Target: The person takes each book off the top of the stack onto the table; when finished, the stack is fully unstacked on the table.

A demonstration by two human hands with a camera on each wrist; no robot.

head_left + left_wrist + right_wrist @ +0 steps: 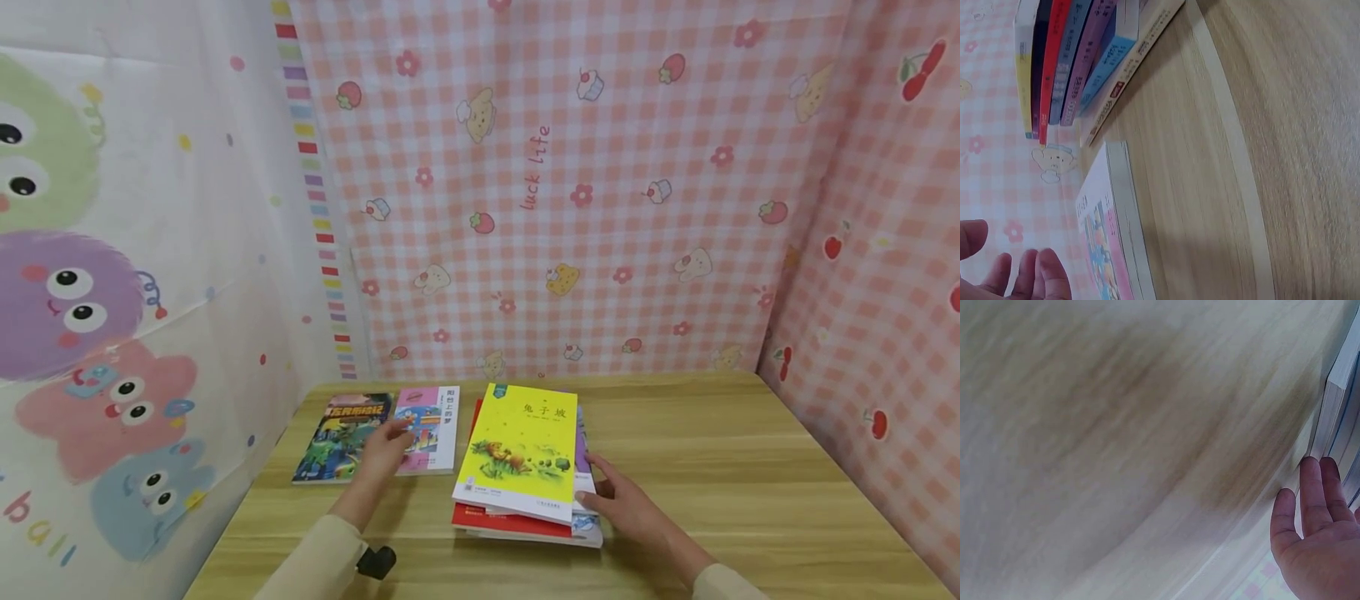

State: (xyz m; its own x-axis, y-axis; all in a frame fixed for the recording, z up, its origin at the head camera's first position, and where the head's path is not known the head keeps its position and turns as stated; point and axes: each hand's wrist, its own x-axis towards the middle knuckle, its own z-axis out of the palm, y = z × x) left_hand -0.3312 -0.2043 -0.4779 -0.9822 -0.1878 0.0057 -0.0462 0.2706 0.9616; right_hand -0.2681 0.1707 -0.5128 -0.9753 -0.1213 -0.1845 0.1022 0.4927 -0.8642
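Observation:
A stack of several books lies in the middle of the table, topped by a yellow book (521, 446) with a rabbit picture. Red and purple covers stick out beneath it, and the spines (1063, 75) show in the left wrist view. My right hand (622, 500) is at the stack's right side, its extended fingertips (1311, 472) right at the page edges. Over the pink and white book (442, 442), left of the stack, hovers my left hand (384, 454), fingers loosely bent with nothing between them. A dark, colourful comic-style book (341, 437) lies beside the pink one.
The wooden table (697, 450) extends to the right of the stack. A checked pink cloth (600, 233) hangs behind it, and a white cartoon-printed cloth (225, 292) hangs on the left. Near my left sleeve shows a small black object (377, 562).

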